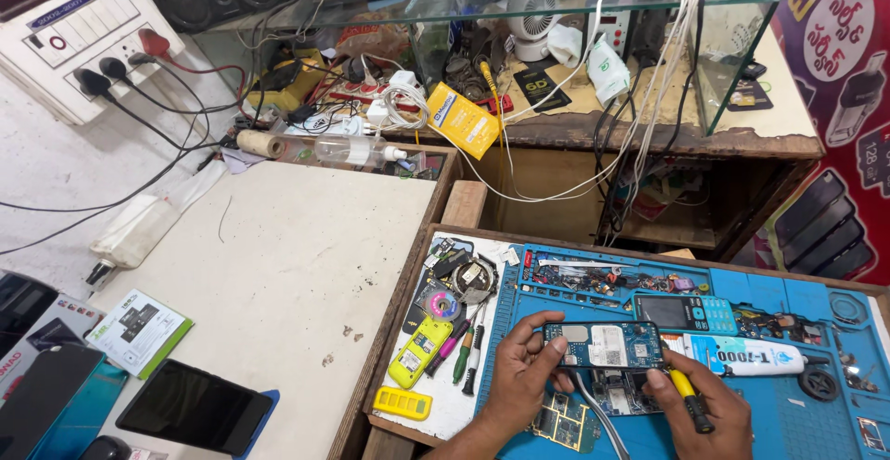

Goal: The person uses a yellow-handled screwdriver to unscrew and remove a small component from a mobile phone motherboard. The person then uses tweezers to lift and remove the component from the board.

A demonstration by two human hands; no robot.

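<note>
2 hands work over the blue mat [742, 423]: my left hand [519, 381] pinches the phone [603, 345] by its left end, long axis lying left-right; my right hand [705, 404], just below its right end, grips a yellow-handled screwdriver [691, 397].

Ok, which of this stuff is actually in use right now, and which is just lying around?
In use:
- opened phone body, gripped by the left hand
- yellow-handled screwdriver in the right hand
- blue work mat

Lying about:
- keypad phone
- glue tube
- yellow phone shell
- spare screwdrivers
- dark tablet
</note>
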